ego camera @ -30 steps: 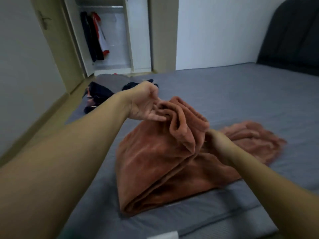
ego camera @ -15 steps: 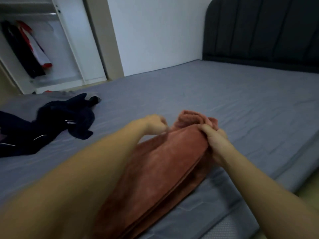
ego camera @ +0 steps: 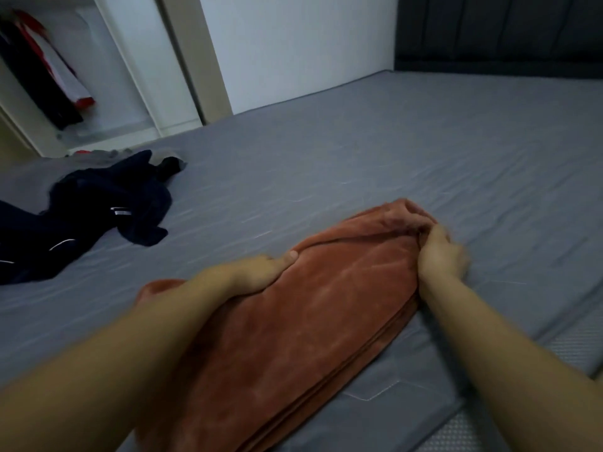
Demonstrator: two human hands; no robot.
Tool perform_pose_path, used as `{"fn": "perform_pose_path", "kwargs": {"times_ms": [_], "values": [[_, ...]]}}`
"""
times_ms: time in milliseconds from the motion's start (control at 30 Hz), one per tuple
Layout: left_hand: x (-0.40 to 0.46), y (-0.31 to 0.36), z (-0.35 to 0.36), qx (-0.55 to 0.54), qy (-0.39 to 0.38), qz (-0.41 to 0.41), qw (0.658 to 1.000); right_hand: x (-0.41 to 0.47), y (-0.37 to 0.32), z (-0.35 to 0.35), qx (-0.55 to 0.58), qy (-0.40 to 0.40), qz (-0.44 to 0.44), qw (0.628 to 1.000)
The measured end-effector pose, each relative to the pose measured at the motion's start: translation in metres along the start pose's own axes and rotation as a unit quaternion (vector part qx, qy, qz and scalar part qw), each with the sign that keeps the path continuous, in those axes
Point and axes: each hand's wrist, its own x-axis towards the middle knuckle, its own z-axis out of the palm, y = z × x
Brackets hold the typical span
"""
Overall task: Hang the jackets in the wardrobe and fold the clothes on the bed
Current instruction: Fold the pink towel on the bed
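A rust-orange fleece garment (ego camera: 313,308) lies folded in a long strip on the grey bed (ego camera: 391,151). My left hand (ego camera: 261,269) grips its left edge, thumb on top and fingers tucked under the cloth. At the garment's far right end my right hand (ego camera: 440,252) holds the bunched fabric with curled fingers. A crumpled dark navy garment (ego camera: 98,207) with white stripes lies on the bed to the far left. In the open white wardrobe (ego camera: 137,76) a black jacket and a red-and-white jacket (ego camera: 62,70) hang.
A dark padded headboard (ego camera: 499,31) stands at the back right. Some grey and red clothing (ego camera: 107,154) lies at the bed's far left edge, behind the navy garment. The mattress's front edge runs along the lower right.
The orange garment was held up bunched, then laid down flat as a folded strip. My left hand came down onto its left edge. The view turned right, toward the headboard.
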Motion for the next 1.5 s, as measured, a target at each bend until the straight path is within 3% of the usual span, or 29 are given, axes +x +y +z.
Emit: {"fn": "perform_pose_path", "kwargs": {"times_ms": [100, 233, 333, 400, 467, 533, 600, 667, 733, 767, 833, 900, 1000, 1067, 1133, 1200, 1300, 1367, 1433, 1500], "values": [[-0.002, -0.007, 0.002, -0.013, 0.018, 0.015, 1.0, -0.008, 0.009, 0.002, 0.097, -0.009, -0.028, 0.995], [-0.012, -0.016, -0.002, -0.077, -0.013, 0.035, 0.996, -0.014, 0.006, 0.006, 0.046, -0.167, -0.051, 0.984], [-0.016, -0.008, -0.005, -0.074, -0.025, 0.016, 0.997, -0.005, -0.021, 0.011, 0.137, -0.226, 0.043, 0.964], [-0.015, -0.001, -0.01, -0.083, 0.034, 0.038, 0.995, 0.003, -0.04, 0.011, 0.214, -0.249, 0.098, 0.94], [-0.012, -0.001, -0.018, -0.133, 0.113, 0.045, 0.984, 0.008, -0.05, 0.011, 0.241, -0.208, 0.069, 0.945], [-0.013, -0.007, -0.018, -0.086, 0.112, 0.03, 0.989, -0.002, -0.044, 0.008, 0.075, -0.101, 0.016, 0.992], [-0.015, -0.019, -0.01, -0.015, 0.044, 0.011, 0.999, -0.031, -0.032, 0.009, -0.156, -0.038, -0.1, 0.982], [-0.022, -0.033, -0.013, -0.043, -0.015, 0.006, 0.999, -0.065, -0.019, 0.015, -0.275, -0.002, -0.325, 0.905], [-0.033, -0.051, -0.028, -0.075, -0.065, 0.014, 0.995, -0.097, -0.015, 0.025, -0.32, -0.026, -0.526, 0.788], [-0.041, -0.062, -0.037, -0.084, -0.1, 0.005, 0.991, -0.112, -0.015, 0.031, -0.322, -0.074, -0.584, 0.742], [-0.056, -0.089, -0.048, -0.113, -0.18, -0.026, 0.977, -0.138, -0.016, 0.042, -0.358, -0.222, -0.591, 0.688], [-0.071, -0.113, -0.047, -0.143, -0.193, -0.042, 0.97, -0.155, -0.005, 0.047, -0.421, -0.326, -0.517, 0.671], [-0.088, -0.13, -0.033, -0.207, -0.121, -0.024, 0.97, -0.173, 0.017, 0.041, -0.46, -0.302, -0.484, 0.681], [-0.102, -0.135, -0.024, -0.255, -0.113, -0.014, 0.96, -0.188, 0.024, 0.031, -0.464, -0.274, -0.488, 0.687], [-0.118, -0.144, -0.018, -0.315, -0.113, -0.033, 0.942, -0.206, 0.024, 0.017, -0.427, -0.268, -0.539, 0.675], [-0.134, -0.153, -0.011, -0.322, -0.094, -0.017, 0.942, -0.224, 0.021, -0.003, -0.346, -0.281, -0.659, 0.606], [-0.155, -0.171, -0.014, -0.212, 0.064, 0.086, 0.971, -0.249, 0.028, -0.036, -0.247, -0.354, -0.786, 0.442], [-0.169, -0.194, -0.019, -0.153, 0.078, 0.19, 0.967, -0.266, 0.036, -0.048, -0.245, -0.398, -0.805, 0.364], [-0.178, -0.213, -0.015, 0.091, 0.02, 0.258, 0.962, -0.283, 0.046, -0.048, -0.289, -0.398, -0.806, 0.331], [-0.18, -0.223, 0.003, 0.302, 0.011, 0.271, 0.914, -0.296, 0.053, -0.044, -0.336, -0.381, -0.796, 0.328]]}}
